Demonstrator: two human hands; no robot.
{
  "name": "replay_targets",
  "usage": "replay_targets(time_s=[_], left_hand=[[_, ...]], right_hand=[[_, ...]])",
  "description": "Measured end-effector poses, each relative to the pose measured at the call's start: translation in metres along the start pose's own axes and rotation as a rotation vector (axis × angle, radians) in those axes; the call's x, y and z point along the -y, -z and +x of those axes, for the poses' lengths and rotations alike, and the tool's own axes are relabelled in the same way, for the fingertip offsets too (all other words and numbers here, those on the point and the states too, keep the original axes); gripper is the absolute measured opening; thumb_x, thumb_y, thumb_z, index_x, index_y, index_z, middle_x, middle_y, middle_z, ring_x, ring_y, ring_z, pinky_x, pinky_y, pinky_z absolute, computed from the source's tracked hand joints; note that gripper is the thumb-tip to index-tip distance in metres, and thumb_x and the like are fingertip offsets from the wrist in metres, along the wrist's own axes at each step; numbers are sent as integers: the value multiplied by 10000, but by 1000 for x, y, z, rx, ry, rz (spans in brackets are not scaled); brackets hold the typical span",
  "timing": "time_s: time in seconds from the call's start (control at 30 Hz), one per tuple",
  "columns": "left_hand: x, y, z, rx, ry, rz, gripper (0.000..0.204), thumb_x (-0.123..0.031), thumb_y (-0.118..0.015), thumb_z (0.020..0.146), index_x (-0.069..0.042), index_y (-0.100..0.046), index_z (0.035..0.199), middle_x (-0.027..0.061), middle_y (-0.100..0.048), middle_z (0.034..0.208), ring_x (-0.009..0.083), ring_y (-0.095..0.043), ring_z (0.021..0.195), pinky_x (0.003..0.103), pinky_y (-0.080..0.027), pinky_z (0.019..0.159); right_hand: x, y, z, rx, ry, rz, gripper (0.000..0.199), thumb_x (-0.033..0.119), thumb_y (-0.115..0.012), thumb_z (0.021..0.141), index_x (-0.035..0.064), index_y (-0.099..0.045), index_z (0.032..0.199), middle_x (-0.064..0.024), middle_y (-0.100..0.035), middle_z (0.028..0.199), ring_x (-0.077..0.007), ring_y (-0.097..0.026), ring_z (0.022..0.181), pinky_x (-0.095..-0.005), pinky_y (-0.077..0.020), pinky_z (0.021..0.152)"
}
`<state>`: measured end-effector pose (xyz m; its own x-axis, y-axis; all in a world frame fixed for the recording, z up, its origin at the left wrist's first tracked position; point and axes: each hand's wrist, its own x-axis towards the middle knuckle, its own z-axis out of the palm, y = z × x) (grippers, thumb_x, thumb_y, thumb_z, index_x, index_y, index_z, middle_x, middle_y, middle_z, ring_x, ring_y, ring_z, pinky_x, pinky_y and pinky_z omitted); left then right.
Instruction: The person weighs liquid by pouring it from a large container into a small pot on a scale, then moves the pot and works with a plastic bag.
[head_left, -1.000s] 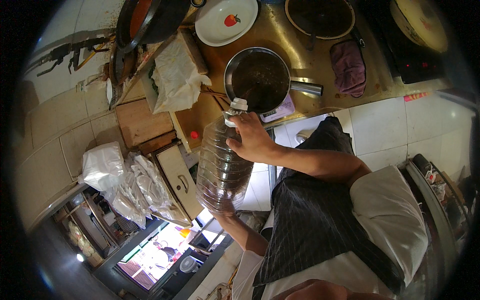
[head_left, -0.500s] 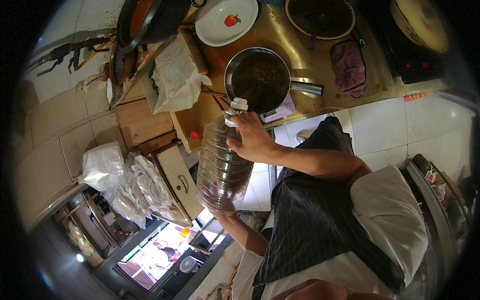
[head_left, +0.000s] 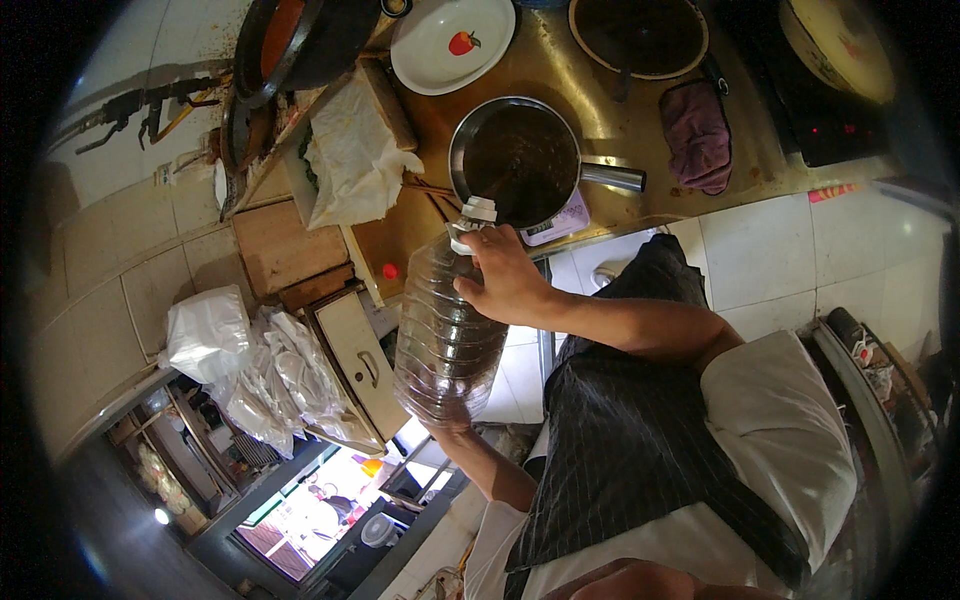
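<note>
A large clear ribbed plastic bottle (head_left: pixel 450 330) lies tilted across my front, its white neck over the near rim of a steel saucepan (head_left: pixel 455 150). My right hand (head_left: pixel 500 270) is closed round the bottle just below the neck. At the base, my left hand (head_left: pixel 447 420) holds the bottle from underneath; its fingers are mostly hidden behind the plastic. Dark liquid with a disturbed surface fills part of the saucepan, and some dark liquid shows inside the bottle. Under the pan, a pale purple kitchen scale (head_left: pixel 567 220) sticks out at the counter's front edge.
On the metal counter (head_left: pixel 610 125) are a white enamel dish (head_left: pixel 420 65), a round pot of dark liquid (head_left: pixel 640 35) and a folded purple cloth (head_left: pixel 695 135). A black wok (head_left: pixel 330 45) stands far left. Plastic bags (head_left: pixel 265 370) hang at left; a red cap (head_left: pixel 390 270) lies near the bottle.
The bottle and both hands stay almost in place. Bubbles on the liquid in the saucepan have thinned, and its surface pattern differs.
</note>
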<state>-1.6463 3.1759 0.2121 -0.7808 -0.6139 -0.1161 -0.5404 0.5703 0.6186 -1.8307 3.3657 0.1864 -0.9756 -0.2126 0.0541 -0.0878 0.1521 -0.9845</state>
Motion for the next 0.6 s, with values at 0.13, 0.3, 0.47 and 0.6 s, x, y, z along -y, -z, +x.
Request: replay_targets(time_s=[0.13,0.3,0.47,0.6], left_hand=[[14,9,-4,-57,-220,676,891,-230,-759,734,-59,-200,1406,136,-358,1416,290,-416,1253,403,-349,1034],[7,-1,0,-62,-95,181,799,-274,-726,759,-51,-274,1379,134,-422,1373,294,-412,1254,408,-277,1073],[29,5,4,-52,-79,431,774,-270,-690,795,-32,-257,1391,137,-421,1378,294,-415,1247,415,-265,1081],[21,6,7,-12,-178,668,762,-299,-651,830,-23,-235,1405,153,-391,1400,297,-394,1262,427,-278,1074]], right_hand=[[3,1,-2,26,6,6,472,157,-690,724,-33,-490,1107,-139,-527,876,-303,-449,903,-406,-383,816],[3,3,1,4,13,-3,477,158,-691,724,-26,-488,1115,-136,-528,883,-300,-449,904,-404,-380,823],[3,2,-1,6,9,22,480,150,-695,719,-21,-486,1116,-134,-525,878,-298,-448,904,-402,-380,820],[3,2,-1,1,25,12,477,147,-697,717,-22,-487,1110,-135,-525,877,-296,-448,900,-401,-380,817]])
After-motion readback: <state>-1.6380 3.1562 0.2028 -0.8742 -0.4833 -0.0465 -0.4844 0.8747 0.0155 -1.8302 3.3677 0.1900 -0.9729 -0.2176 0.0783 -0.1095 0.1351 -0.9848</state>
